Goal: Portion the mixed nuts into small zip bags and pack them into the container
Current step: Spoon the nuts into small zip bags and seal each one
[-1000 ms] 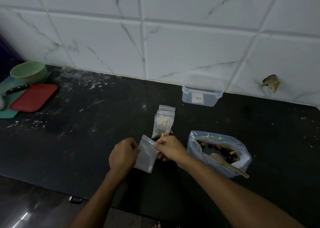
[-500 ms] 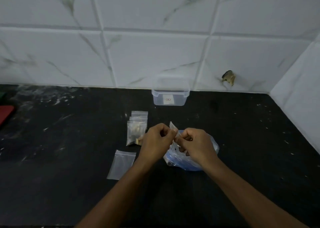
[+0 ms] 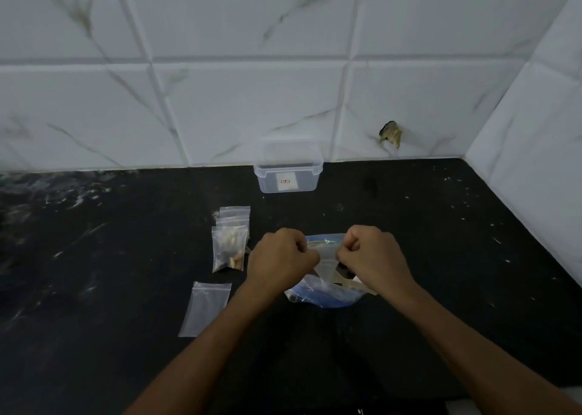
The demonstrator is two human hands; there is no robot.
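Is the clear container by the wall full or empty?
Empty, it seems: the container has no lid on, and no bags show through its clear walls, only a label.

There is one view only, from a camera on the person's head, looking forward and down across the dark counter (image 3: 110, 257) toward the tiled wall (image 3: 252, 100). It sits close over the forearms, which rise from the bottom edge, and its wide lens bends the tile lines.
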